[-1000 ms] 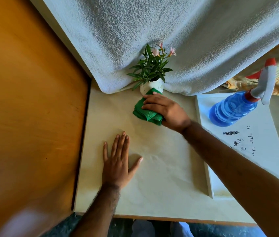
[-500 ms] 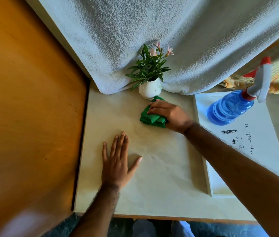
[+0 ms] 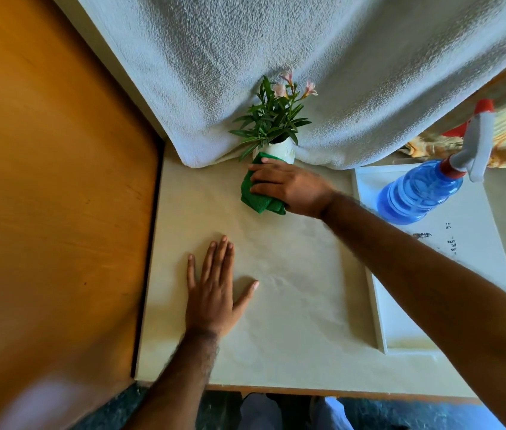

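Note:
A folded green cloth (image 3: 256,201) lies on the pale tabletop (image 3: 292,305) just in front of a small white pot (image 3: 281,148). My right hand (image 3: 292,187) lies over the cloth and presses it down with fairly straight fingers, whose tips almost reach the pot's base. Most of the cloth is hidden under that hand. My left hand (image 3: 212,293) rests flat on the table nearer to me, fingers spread, holding nothing.
The pot holds a leafy plant with pink flowers (image 3: 273,116). A grey-white towel (image 3: 276,41) hangs behind it. A blue spray bottle (image 3: 416,193) stands on a white tray (image 3: 450,274) at the right. An orange wooden panel (image 3: 53,181) borders the table's left side.
My right hand slid the green cloth a little to the right, then back left and closer to the pot. My left hand stayed in place.

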### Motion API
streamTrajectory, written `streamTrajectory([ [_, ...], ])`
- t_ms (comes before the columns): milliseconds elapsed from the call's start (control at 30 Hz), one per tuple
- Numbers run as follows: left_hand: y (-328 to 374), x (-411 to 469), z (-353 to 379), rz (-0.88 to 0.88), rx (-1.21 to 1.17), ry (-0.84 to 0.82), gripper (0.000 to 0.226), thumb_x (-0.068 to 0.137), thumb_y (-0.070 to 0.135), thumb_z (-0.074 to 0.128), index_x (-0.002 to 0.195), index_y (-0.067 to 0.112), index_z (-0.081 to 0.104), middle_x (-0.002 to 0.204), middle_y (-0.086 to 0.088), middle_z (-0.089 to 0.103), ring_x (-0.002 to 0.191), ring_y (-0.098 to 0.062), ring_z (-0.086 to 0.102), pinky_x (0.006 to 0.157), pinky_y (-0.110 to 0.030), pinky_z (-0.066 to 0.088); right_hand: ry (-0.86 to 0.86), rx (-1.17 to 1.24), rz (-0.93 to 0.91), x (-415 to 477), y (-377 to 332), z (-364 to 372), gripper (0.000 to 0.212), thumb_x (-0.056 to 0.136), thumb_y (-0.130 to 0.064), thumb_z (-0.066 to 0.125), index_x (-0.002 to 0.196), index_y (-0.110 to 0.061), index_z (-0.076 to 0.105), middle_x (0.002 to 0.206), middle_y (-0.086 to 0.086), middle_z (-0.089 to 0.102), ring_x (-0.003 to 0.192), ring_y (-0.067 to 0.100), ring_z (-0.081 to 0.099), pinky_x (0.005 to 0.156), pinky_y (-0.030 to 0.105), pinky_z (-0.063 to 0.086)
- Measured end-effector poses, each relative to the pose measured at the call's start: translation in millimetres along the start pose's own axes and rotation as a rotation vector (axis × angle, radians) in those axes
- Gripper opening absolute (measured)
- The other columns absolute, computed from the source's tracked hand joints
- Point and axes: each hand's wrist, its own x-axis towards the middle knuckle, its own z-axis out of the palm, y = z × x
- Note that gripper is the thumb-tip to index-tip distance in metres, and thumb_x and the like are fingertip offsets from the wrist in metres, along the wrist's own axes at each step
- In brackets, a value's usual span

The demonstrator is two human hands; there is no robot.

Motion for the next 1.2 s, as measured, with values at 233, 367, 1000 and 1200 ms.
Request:
streamTrajectory([
  [233,1,0,0,0.000,-0.016,0.025,0.096,0.097,0.079,0.029,0.168,0.015,0.017,0.177,-0.005,0.019,0.162,-0.026,0.024,0.128,-0.066,0.019,-0.135,0.219,0.207,-10,-15,22,0.051,0.078,0.017,0.070,0.128,0.004,0.066,0.134,0.024,0.064,0.137,0.040,0.052,0.119,0.053,0.036],
  [367,1,0,-1,-0.004,-0.014,0.005,0.096,0.097,0.080,0.025,0.167,0.015,0.018,0.177,-0.006,0.018,0.162,-0.026,0.024,0.129,-0.066,0.018,-0.136,0.395,0.409,-4,-33,20,0.070,0.073,0.021,0.062,0.139,-0.001,0.059,0.143,0.021,0.058,0.139,0.037,0.050,0.117,0.049,0.040],
  [1000,7,-3,-14,-0.027,-0.033,-0.046,0.094,0.095,0.075,0.027,0.166,0.014,0.025,0.175,-0.007,0.022,0.161,-0.027,0.024,0.128,-0.066,0.018,0.150,-0.045,0.774,-228,-142,-51,0.069,0.072,0.027,0.062,0.139,0.011,0.053,0.144,0.028,0.055,0.142,0.048,0.042,0.115,0.065,0.037],
  [1200,8,-4,-11,-0.015,-0.025,-0.047,0.096,0.095,0.077,0.020,0.166,0.013,0.023,0.175,-0.006,0.022,0.162,-0.026,0.023,0.129,-0.065,0.015,-0.055,-0.004,0.949,-274,-143,-43,0.077,0.076,0.016,0.070,0.147,0.006,0.044,0.154,0.027,0.043,0.149,0.043,0.032,0.115,0.065,0.037],
])
